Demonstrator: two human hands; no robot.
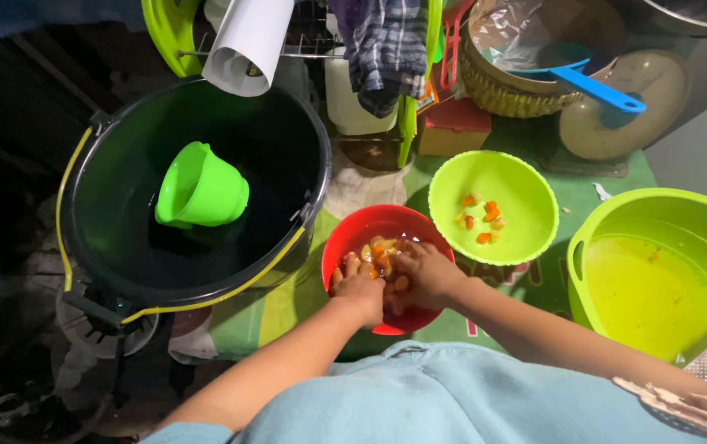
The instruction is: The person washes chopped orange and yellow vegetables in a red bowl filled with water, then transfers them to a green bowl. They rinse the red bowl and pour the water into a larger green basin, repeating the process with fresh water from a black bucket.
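Fingers [352, 265] among fruit pieces [380, 251]

cup [202, 187] in bucket [106, 238], bowls [526, 238] right of bucket

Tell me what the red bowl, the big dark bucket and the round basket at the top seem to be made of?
Red bowl: probably plastic, with a smooth, glossy, evenly coloured rim.
Dark bucket: likely plastic too, with a shiny moulded wall and a thin yellow handle.
Basket: looks woven from straw or cane, its side ribbed and matte.
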